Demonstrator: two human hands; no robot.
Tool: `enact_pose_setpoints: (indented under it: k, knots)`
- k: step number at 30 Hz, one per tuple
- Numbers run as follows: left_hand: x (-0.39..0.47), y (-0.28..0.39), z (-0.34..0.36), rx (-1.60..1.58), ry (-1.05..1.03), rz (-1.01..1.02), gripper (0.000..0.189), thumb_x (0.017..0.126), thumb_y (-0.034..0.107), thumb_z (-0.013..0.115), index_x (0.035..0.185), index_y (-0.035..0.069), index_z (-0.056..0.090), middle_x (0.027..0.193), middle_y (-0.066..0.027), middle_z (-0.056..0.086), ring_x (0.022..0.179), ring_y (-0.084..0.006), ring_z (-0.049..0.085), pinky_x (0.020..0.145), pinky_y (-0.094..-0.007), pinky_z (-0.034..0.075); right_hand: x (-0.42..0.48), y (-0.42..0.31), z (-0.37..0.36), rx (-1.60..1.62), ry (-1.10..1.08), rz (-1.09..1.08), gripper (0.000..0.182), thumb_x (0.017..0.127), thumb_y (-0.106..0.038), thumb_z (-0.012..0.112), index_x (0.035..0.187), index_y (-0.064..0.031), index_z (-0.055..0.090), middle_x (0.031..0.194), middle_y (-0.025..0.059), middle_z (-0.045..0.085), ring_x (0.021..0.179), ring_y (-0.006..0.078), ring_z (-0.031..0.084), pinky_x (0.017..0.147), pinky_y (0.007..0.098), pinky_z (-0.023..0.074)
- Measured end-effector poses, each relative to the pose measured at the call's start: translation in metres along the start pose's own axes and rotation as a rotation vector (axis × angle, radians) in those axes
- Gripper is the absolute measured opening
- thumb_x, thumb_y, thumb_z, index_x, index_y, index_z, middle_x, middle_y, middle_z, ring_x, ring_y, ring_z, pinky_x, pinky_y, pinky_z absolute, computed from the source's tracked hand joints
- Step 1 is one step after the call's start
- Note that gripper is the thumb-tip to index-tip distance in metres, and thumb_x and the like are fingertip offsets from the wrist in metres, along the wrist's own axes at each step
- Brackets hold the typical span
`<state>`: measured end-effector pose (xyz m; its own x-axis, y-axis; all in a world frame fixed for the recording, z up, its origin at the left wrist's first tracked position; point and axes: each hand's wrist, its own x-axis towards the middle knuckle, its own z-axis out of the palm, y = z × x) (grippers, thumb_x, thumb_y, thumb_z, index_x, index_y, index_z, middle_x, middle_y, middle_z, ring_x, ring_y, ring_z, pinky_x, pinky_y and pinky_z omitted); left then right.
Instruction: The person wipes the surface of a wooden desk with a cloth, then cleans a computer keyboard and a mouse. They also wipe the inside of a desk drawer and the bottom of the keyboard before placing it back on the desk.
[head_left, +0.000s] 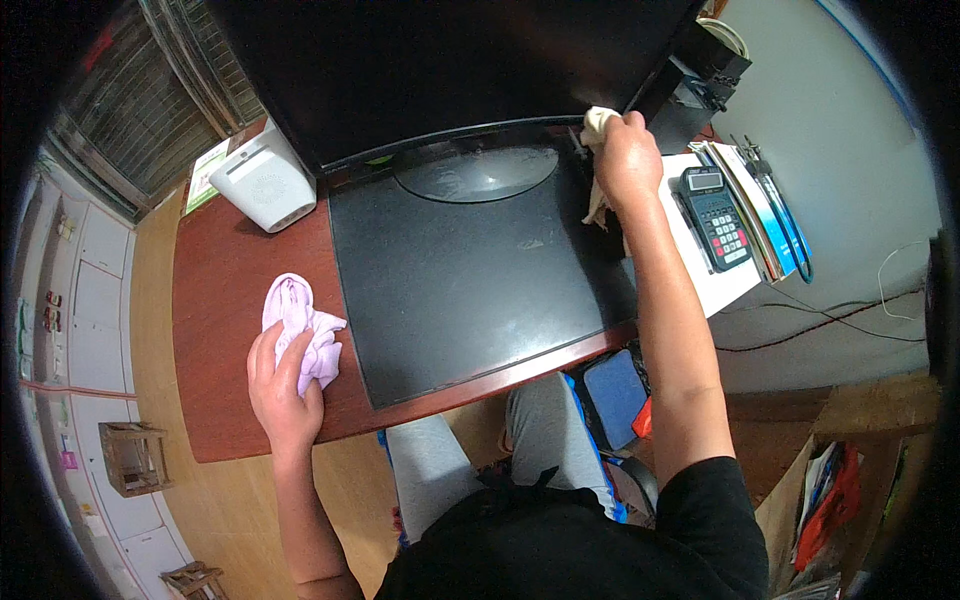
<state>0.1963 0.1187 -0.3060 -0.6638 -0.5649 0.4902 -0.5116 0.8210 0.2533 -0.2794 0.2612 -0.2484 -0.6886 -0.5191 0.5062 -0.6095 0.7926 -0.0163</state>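
Observation:
My left hand rests on a crumpled lilac cloth, fingers curled over it on the wooden desk top. My right hand grips a cream-coloured cloth at the lower right corner of a black monitor. Part of that cloth hangs down below my fingers. The monitor's oval glossy stand base sits on a black desk mat, which covers much of the desk.
A white speaker-like box stands left of the monitor. On the right, a calculator lies on white paper beside upright books. Cables run along the wall. A wooden stool stands on the floor at left.

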Motion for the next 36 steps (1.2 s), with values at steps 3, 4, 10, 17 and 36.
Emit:
enact_pose_setpoints:
  k: [3,4,10,17,36]
  knots:
    - [0.001,0.000,-0.001,-0.048,-0.008,-0.010,0.059,0.065,-0.008,0.062,0.122,0.006,0.074,0.135,-0.0210,0.062,0.127,-0.0451,0.057,0.109,-0.0522,0.046,-0.006,-0.017,0.000,-0.005,0.021,-0.088,0.020,0.086,-0.005,0.071,0.106,-0.0012,0.073,0.117,0.0184,0.064,0.102,0.0374,0.069,0.086,0.0483,0.0599]
    - [0.000,-0.001,-0.001,-0.056,-0.002,-0.003,0.060,0.065,-0.008,0.063,0.122,0.006,0.074,0.135,-0.0210,0.062,0.127,-0.0450,0.057,0.109,-0.0521,0.046,-0.008,-0.024,-0.001,-0.011,0.022,-0.090,0.019,0.085,-0.005,0.071,0.104,-0.0013,0.072,0.116,0.0179,0.064,0.102,0.0367,0.069,0.085,0.0476,0.0603]
    - [0.002,-0.003,0.000,-0.099,0.023,0.034,0.062,0.063,-0.008,0.064,0.122,0.010,0.073,0.134,-0.0204,0.062,0.125,-0.0437,0.059,0.108,-0.0506,0.048,-0.025,-0.069,-0.008,-0.029,0.072,-0.198,0.019,0.084,-0.006,0.071,0.102,-0.0003,0.071,0.114,0.0153,0.064,0.100,0.0341,0.069,0.081,0.0437,0.0624]
    - [-0.001,-0.010,0.005,-0.104,0.046,0.061,0.064,0.064,-0.007,0.070,0.125,0.014,0.071,0.136,-0.0166,0.060,0.127,-0.0426,0.058,0.106,-0.0510,0.049,-0.042,-0.130,-0.016,-0.007,0.127,-0.351,0.018,0.080,-0.011,0.073,0.097,-0.0037,0.072,0.106,0.0108,0.063,0.095,0.0292,0.069,0.072,0.0400,0.0634]
    - [-0.003,-0.010,0.000,-0.091,0.035,-0.002,0.065,0.062,-0.006,0.074,0.122,0.017,0.073,0.135,-0.0125,0.062,0.128,-0.0378,0.059,0.104,-0.0475,0.050,-0.080,-0.247,-0.052,0.479,0.007,-0.738,0.040,0.089,-0.008,0.064,0.129,-0.0054,0.067,0.121,0.0129,0.063,0.107,0.0332,0.065,0.090,0.0439,0.0573]
